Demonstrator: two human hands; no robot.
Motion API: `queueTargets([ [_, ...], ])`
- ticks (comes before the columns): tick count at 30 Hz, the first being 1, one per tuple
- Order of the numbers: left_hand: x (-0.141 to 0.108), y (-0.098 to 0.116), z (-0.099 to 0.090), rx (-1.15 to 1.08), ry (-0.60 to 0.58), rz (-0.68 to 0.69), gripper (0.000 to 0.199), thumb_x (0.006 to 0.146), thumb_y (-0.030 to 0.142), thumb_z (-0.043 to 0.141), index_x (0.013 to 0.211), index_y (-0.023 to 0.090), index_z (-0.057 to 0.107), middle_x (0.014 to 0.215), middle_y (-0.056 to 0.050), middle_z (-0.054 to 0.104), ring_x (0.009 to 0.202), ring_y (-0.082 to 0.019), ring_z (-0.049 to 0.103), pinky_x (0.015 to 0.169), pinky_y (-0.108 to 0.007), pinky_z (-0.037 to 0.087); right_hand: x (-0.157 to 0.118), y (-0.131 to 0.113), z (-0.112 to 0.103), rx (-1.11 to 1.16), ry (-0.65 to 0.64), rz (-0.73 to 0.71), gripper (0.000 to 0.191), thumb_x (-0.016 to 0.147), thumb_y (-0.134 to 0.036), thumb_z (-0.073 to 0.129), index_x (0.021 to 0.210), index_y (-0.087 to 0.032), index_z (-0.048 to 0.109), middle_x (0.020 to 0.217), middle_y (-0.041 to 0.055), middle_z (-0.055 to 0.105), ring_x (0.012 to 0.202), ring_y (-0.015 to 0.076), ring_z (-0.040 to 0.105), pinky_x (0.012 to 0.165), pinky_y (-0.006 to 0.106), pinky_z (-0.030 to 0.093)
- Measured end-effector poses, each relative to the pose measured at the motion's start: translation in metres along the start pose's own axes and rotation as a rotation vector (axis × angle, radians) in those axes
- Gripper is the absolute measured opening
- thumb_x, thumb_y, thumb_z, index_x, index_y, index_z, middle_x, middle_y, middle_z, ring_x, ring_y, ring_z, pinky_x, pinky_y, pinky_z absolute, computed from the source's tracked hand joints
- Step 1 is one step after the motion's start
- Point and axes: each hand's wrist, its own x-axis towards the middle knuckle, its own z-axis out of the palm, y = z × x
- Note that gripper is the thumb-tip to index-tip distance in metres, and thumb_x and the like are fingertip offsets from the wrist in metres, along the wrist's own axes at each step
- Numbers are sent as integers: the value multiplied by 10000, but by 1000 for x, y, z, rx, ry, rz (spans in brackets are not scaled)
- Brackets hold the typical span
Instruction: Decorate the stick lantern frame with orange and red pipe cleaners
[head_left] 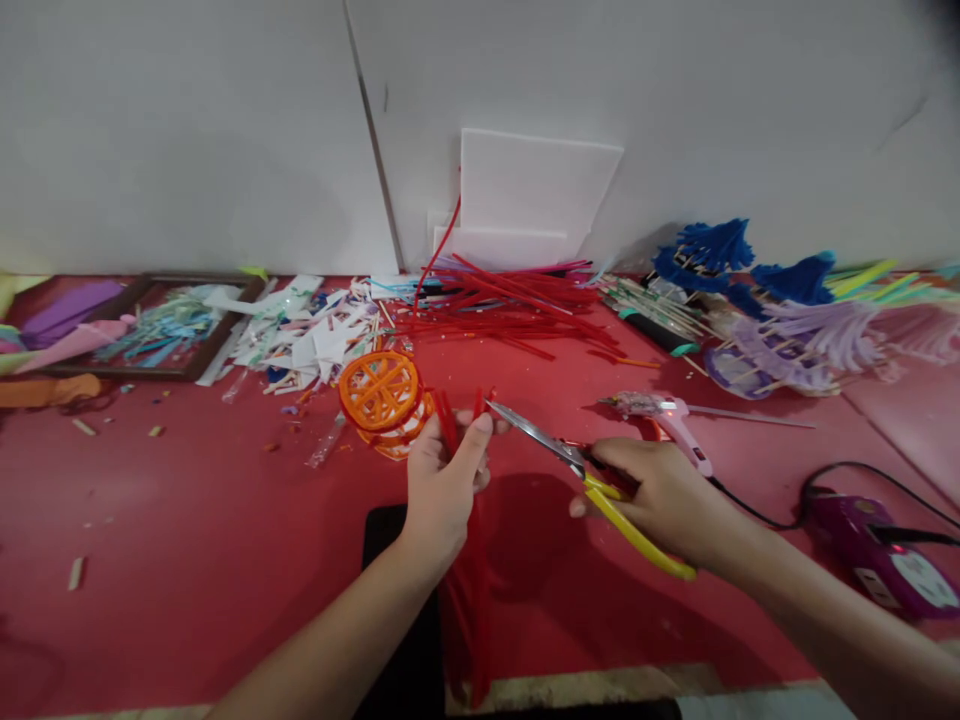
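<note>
The left hand [442, 480] has its fingers closed around a bunch of thin red plastic straws [469, 580], whose tops stick up just above the fingertips while the rest hangs toward the near edge of the red counter [187, 520]. The right hand [660, 495] grips yellow-handled scissors [585, 470], fingers wrapped round the handles, blades slightly parted and touching the straw tips. Just beyond the left fingers sits an orange wheel-shaped straw piece [381, 395]; beyond the right fingers lies a pink glue gun [675, 420]. The blades sit very close to the left thumb, so a slip could nick it; loosely held straws could also splay and cut unevenly.
</note>
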Motion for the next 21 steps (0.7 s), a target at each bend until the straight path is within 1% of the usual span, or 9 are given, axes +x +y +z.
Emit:
queueTargets([
  [4, -1, 17, 3, -48, 68, 75, 304, 681, 329, 774, 779, 180, 529, 664, 9, 683, 399, -14, 353, 361, -121, 262, 22, -11, -15, -27, -14, -94, 501, 772, -629, 576, 543, -198, 464, 497, -31, 470, 454, 95, 372, 463, 242, 217],
  [6, -2, 22, 3, -64, 97, 97, 299, 685, 320, 773, 769, 178, 523, 674, 1, 694, 400, -13, 357, 365, -120, 264, 30, -15, -19, -33, 3, -134, 528, 770, -650, 567, 524, -198, 451, 477, -32, 454, 451, 94, 354, 469, 246, 208],
  [8, -3, 21, 2, -68, 108, 98, 309, 680, 328, 776, 764, 177, 521, 679, -5, 701, 398, -12, 355, 367, -121, 264, 33, -17, -21, -28, 11, -153, 548, 776, -666, 548, 512, -199, 440, 466, -31, 447, 449, 94, 345, 472, 249, 207],
  [11, -3, 14, 0, -62, 88, 62, 322, 683, 352, 774, 779, 175, 523, 694, -16, 711, 398, -13, 358, 366, -123, 264, 31, -14, -20, -23, 28, -146, 552, 779, -675, 534, 518, -200, 431, 472, -29, 441, 451, 96, 339, 471, 248, 214],
  [15, -4, 1, -2, -56, 15, -6, 321, 721, 371, 745, 800, 185, 496, 708, -13, 715, 387, -14, 346, 359, -127, 257, 20, 3, -12, -73, 84, -71, 541, 793, -685, 495, 551, -206, 430, 499, -23, 446, 465, 110, 370, 473, 247, 240],
  [18, -3, -9, -3, -45, -44, -94, 342, 731, 402, 728, 806, 184, 476, 734, -8, 710, 384, -10, 348, 358, -128, 249, 14, 16, -8, -142, 114, -8, 526, 796, -682, 490, 572, -208, 444, 510, -16, 466, 463, 120, 396, 476, 252, 240],
  [21, 0, -17, -5, -22, -71, -196, 374, 708, 415, 740, 806, 173, 472, 733, -4, 691, 386, -6, 353, 363, -128, 238, 19, 16, -12, -176, 140, 1, 509, 799, -658, 511, 572, -206, 449, 511, -15, 476, 472, 122, 405, 483, 254, 244],
])
